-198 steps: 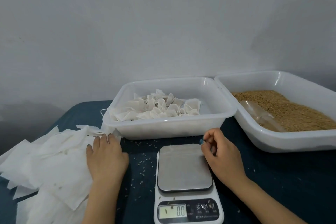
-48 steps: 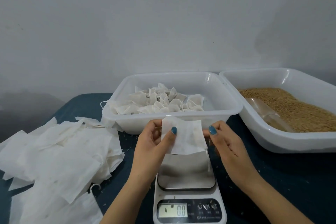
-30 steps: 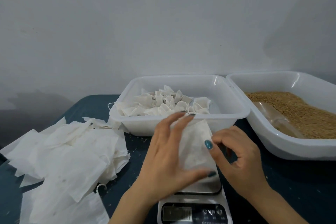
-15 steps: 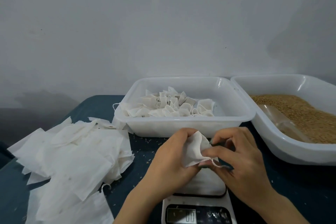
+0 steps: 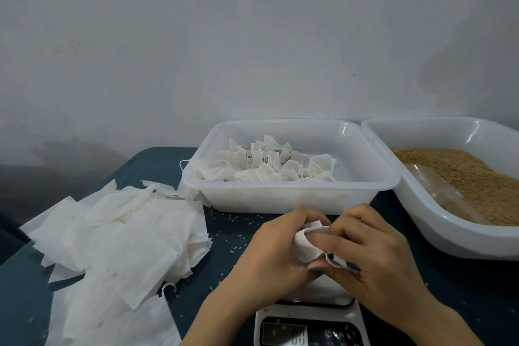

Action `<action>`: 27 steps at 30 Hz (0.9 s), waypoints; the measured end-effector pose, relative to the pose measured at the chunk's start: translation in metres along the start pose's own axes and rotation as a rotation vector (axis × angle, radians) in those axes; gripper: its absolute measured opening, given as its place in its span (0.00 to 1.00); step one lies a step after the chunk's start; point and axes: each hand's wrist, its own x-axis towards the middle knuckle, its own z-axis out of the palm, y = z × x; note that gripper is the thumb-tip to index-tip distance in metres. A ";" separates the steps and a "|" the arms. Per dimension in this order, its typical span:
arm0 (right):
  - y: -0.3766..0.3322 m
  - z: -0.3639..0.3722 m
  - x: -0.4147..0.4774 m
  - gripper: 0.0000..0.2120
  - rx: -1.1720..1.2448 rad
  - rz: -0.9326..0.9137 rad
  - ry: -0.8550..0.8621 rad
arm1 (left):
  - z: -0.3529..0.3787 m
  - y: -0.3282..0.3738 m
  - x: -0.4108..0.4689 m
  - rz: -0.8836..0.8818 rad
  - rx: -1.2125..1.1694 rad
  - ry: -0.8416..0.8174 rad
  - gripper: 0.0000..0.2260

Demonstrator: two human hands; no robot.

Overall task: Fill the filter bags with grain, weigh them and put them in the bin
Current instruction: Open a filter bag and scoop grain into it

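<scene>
Blurred digits, seemingly "00", on the scale display [image 5: 284, 336]

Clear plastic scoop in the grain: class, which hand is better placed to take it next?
Probably right: the right hand is nearer the clear plastic scoop in the white tub; the left hand grips the white filter bag.

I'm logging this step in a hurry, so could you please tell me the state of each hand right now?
Left hand: gripping the filter bag.
Right hand: pinching the same bag.

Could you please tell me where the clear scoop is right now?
In the head view, the clear scoop lies on the grain in the right-hand tub, near its left wall.
</scene>
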 end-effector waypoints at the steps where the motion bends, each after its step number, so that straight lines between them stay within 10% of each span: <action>1: 0.000 0.000 0.000 0.12 0.001 0.003 0.002 | 0.000 -0.001 0.000 0.003 0.002 -0.003 0.19; 18: 0.006 -0.015 0.006 0.09 0.037 0.037 0.162 | -0.002 -0.013 -0.003 0.053 0.169 0.100 0.11; 23: 0.069 -0.056 0.024 0.11 -0.270 0.582 0.240 | -0.004 -0.014 -0.003 0.069 0.109 0.182 0.11; 27: 0.142 -0.091 0.011 0.16 -0.495 1.099 -0.244 | -0.004 -0.013 -0.002 0.066 0.096 0.201 0.10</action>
